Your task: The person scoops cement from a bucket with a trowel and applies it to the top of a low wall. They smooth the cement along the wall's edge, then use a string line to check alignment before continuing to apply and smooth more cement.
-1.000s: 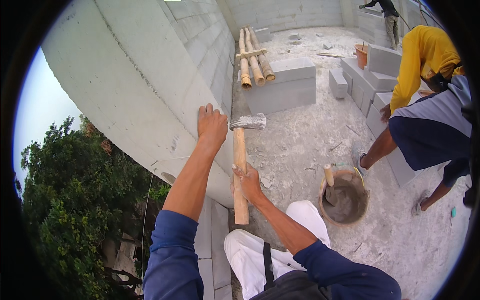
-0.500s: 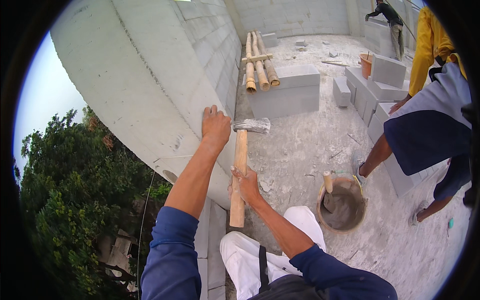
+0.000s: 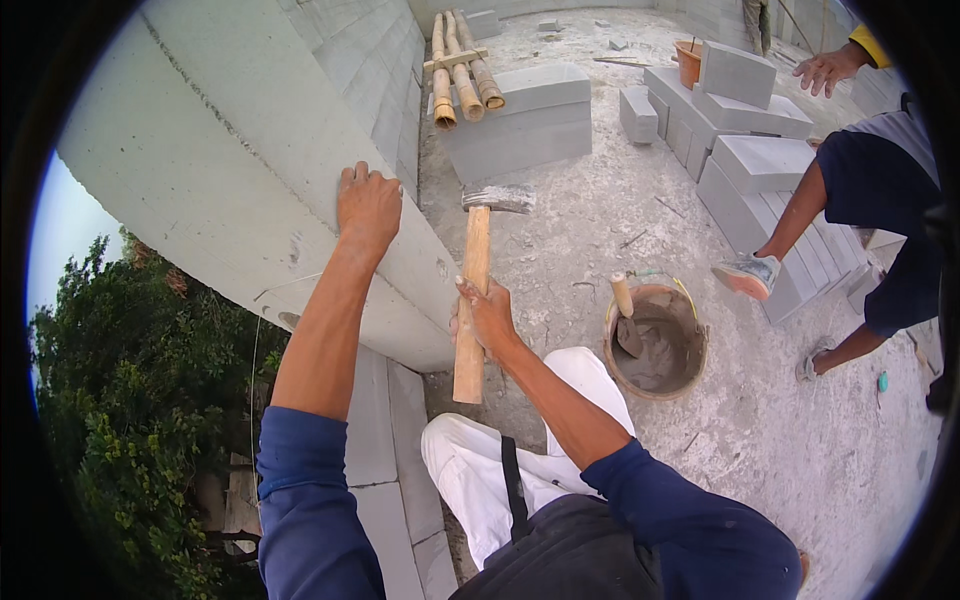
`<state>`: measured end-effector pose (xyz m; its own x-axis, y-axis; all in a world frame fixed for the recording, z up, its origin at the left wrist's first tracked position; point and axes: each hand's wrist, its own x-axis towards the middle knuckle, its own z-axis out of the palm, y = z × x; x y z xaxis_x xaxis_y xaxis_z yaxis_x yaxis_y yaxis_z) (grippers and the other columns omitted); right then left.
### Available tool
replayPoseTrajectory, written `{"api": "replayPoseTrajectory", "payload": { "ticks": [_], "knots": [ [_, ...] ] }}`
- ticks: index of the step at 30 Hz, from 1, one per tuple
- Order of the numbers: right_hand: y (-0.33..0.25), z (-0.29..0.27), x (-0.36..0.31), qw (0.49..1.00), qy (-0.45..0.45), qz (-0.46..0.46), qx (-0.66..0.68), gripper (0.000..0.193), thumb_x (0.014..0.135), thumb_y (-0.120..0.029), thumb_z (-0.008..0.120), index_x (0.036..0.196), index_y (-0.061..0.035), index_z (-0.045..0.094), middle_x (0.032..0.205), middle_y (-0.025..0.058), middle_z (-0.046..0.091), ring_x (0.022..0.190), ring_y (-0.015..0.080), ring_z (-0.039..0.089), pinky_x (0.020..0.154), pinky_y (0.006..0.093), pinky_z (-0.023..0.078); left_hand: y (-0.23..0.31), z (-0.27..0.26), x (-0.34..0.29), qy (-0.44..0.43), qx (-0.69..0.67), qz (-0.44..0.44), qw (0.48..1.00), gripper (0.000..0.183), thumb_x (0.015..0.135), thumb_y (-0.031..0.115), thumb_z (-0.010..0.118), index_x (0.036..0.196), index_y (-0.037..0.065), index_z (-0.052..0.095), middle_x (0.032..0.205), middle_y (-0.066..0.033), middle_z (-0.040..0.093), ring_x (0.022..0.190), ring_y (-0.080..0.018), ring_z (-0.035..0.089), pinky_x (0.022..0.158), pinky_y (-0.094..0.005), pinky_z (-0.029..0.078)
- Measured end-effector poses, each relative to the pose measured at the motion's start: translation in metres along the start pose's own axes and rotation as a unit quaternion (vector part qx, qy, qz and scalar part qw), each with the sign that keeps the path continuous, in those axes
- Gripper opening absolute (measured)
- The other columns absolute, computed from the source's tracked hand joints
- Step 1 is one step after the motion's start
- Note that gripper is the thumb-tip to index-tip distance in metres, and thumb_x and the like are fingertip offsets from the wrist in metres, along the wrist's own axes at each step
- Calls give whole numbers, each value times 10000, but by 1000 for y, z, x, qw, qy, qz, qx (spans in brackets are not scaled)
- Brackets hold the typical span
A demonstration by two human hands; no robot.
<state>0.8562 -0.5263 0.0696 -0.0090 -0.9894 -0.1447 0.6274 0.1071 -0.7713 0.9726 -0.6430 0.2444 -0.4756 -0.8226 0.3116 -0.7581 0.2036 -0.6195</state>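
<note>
My left hand (image 3: 369, 213) is closed over the edge of a pale grey block wall (image 3: 230, 190), its fingers bent against the surface. In my right hand (image 3: 486, 318) is a hammer (image 3: 477, 255), gripped around the lower half of its wooden handle. The hammer stands nearly upright in the picture, its whitish, mortar-smeared metal head at the far end, just right of the wall and apart from it. A round mortar bucket (image 3: 655, 345) sits on the floor to the right of my knees. A trowel (image 3: 625, 312) with a wooden grip leans inside it in grey mortar.
Bamboo poles (image 3: 462, 75) lie across large grey blocks (image 3: 520, 130) ahead. More blocks (image 3: 765, 215) are stacked at the right, with an orange bucket (image 3: 690, 62) behind. A co-worker's leg (image 3: 798, 212) is beside that stack. Trees (image 3: 140, 400) show beyond the wall at left.
The view has shifted, so most of the scene sits further left and higher. The co-worker's hand has come off the blocks and one foot has lifted. My grip on the hammer is unchanged.
</note>
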Motion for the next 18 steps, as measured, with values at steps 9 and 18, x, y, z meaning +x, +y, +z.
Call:
{"api": "replayPoseTrajectory", "payload": {
  "ticks": [9, 18],
  "knots": [
    [169, -131, 14, 906, 212, 208, -303, 369, 824, -133, 647, 1112, 98, 638, 1066, 289, 682, 843, 381, 725, 674, 453, 601, 70, 1, -117, 189, -395, -18, 899, 156, 822, 104, 716, 975, 105, 744, 1095, -78, 709, 1061, -280, 620, 940, -424, 448],
    [189, -130, -18, 733, 35, 161, -659, 437, 810, -229, 680, 1142, 54, 660, 1157, 289, 667, 1106, 428, 643, 966, 481, 503, 150, 57, -321, -43, -628, -325, 706, 123, 830, 131, 710, 920, 53, 742, 998, -128, 712, 965, -326, 645, 873, -408, 499]
  ]
}}
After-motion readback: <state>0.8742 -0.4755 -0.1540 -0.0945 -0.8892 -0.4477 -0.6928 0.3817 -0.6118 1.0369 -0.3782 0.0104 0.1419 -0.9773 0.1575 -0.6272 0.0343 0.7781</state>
